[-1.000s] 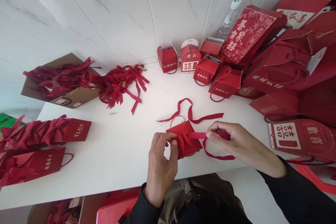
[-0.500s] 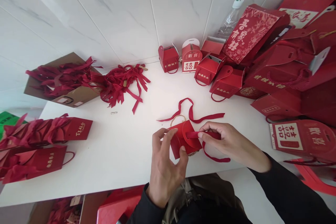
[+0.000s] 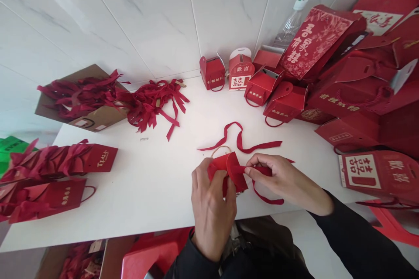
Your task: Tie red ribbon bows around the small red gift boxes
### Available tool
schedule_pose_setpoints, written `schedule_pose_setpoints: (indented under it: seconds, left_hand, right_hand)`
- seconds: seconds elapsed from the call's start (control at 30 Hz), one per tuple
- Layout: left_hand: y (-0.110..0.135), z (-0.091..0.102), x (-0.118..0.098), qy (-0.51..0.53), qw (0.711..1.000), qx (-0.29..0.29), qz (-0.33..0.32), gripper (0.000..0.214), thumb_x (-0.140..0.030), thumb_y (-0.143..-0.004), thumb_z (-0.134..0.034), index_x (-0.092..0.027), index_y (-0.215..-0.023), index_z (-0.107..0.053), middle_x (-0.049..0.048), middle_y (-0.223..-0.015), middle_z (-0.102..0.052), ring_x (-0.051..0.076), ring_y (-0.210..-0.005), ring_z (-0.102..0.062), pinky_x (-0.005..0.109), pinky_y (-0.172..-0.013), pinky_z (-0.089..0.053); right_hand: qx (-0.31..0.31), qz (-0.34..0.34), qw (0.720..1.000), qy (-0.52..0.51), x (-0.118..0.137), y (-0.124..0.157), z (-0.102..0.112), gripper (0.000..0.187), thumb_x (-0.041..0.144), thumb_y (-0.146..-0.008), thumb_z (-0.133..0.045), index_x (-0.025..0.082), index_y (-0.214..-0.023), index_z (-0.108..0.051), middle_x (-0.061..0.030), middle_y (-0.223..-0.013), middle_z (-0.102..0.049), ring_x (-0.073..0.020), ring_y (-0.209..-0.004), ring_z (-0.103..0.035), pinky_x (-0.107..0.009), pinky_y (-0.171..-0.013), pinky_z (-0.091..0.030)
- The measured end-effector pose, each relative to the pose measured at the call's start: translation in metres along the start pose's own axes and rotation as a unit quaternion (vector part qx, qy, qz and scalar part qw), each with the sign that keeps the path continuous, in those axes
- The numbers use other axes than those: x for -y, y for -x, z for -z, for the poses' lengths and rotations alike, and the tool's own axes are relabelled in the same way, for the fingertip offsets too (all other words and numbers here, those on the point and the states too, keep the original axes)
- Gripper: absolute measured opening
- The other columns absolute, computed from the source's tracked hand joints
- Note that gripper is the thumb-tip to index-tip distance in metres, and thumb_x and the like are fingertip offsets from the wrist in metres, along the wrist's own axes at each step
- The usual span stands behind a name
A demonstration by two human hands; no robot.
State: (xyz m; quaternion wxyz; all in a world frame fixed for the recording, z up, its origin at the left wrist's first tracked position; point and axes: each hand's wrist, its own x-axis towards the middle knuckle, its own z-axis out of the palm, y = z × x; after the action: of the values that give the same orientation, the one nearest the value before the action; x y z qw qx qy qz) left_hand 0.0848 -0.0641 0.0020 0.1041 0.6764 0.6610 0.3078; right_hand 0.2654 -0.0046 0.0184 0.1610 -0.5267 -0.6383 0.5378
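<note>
A small red gift box (image 3: 238,173) with a twisted gold cord handle (image 3: 222,148) is at the front of the white table. My left hand (image 3: 214,202) is closed around its left side, with thumb and fingers on the top flaps. My right hand (image 3: 275,174) pinches a dark red ribbon (image 3: 268,201) against the right side of the box. One end of that ribbon passes over the round flap, and another curls on the table below the hand. Just behind the box, a second loose ribbon (image 3: 240,139) lies in a wavy line.
Finished-looking boxes with bows (image 3: 70,161) stand in rows at left. Behind them is a cardboard box (image 3: 108,117) of ribbons, with a ribbon pile (image 3: 153,104) beside it. Several red gift boxes (image 3: 284,100) crowd the right, near a plastic bottle (image 3: 291,24). A red stool (image 3: 144,255) is below.
My left hand has moved inward over the box, its fingers now closing on the top flaps. My right hand has shifted slightly left with the ribbon. The view has turned a little.
</note>
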Motion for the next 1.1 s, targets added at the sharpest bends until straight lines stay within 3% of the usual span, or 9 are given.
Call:
schedule_pose_setpoints:
  seconds: [0.2, 0.43, 0.63, 0.87, 1.1]
  left_hand:
    - [0.0, 0.006, 0.0, 0.087, 0.996, -0.014, 0.028, 0.014, -0.011, -0.093, -0.054, -0.02, -0.09, -0.064, 0.0093, -0.122, -0.054, 0.021, -0.105, -0.058, 0.036, -0.083, -0.053]
    - [0.001, 0.001, 0.001, 0.077, 0.996, -0.016, 0.035, 0.01, -0.014, -0.095, -0.055, -0.021, -0.092, -0.061, 0.0094, -0.124, -0.054, 0.022, -0.108, -0.056, 0.038, -0.088, -0.052]
    - [0.0, -0.002, 0.003, 0.077, 0.996, -0.03, 0.035, 0.011, -0.013, -0.095, -0.052, -0.021, -0.092, -0.059, 0.0094, -0.12, -0.057, 0.021, -0.115, -0.057, 0.037, -0.093, -0.052]
    - [0.002, -0.004, 0.006, 0.022, 1.0, -0.018, -0.005, 0.024, -0.012, -0.094, -0.053, -0.019, -0.116, -0.061, 0.0148, -0.135, -0.051, 0.025, -0.119, -0.055, 0.041, -0.094, -0.055]
    - [-0.002, -0.001, 0.006, 0.02, 1.0, 0.007, -0.022, 0.019, -0.009, -0.093, -0.053, -0.02, -0.104, -0.063, 0.0138, -0.138, -0.049, 0.028, -0.124, -0.052, 0.045, -0.095, -0.055]
  right_hand:
    - [-0.005, 0.012, 1.0, 0.003, 0.001, 0.001, 0.001, 0.022, 0.037, -0.097, -0.055, 0.023, -0.081, -0.061, 0.0044, -0.074, -0.061, -0.0154, -0.069, -0.055, -0.028, -0.066, -0.041]
    - [-0.001, 0.019, 1.0, 0.012, 0.001, 0.002, 0.001, 0.022, 0.039, -0.099, -0.053, 0.024, -0.088, -0.063, 0.0039, -0.077, -0.063, -0.0157, -0.07, -0.056, -0.028, -0.066, -0.042]
    - [-0.046, 0.051, 0.997, 0.047, 0.004, 0.001, -0.006, 0.019, 0.037, -0.098, -0.056, 0.026, -0.112, -0.061, 0.0021, -0.091, -0.068, -0.0169, -0.079, -0.064, -0.029, -0.072, -0.047]
    - [-0.028, 0.07, 0.996, 0.044, 0.001, -0.007, -0.014, 0.013, 0.03, -0.098, -0.054, 0.025, -0.092, -0.064, 0.0043, -0.087, -0.07, -0.014, -0.074, -0.063, -0.028, -0.067, -0.045]
    - [-0.028, 0.075, 0.997, 0.024, -0.003, -0.008, -0.017, 0.013, 0.029, -0.098, -0.054, 0.025, -0.091, -0.064, 0.0036, -0.084, -0.068, -0.014, -0.071, -0.061, -0.027, -0.064, -0.045]
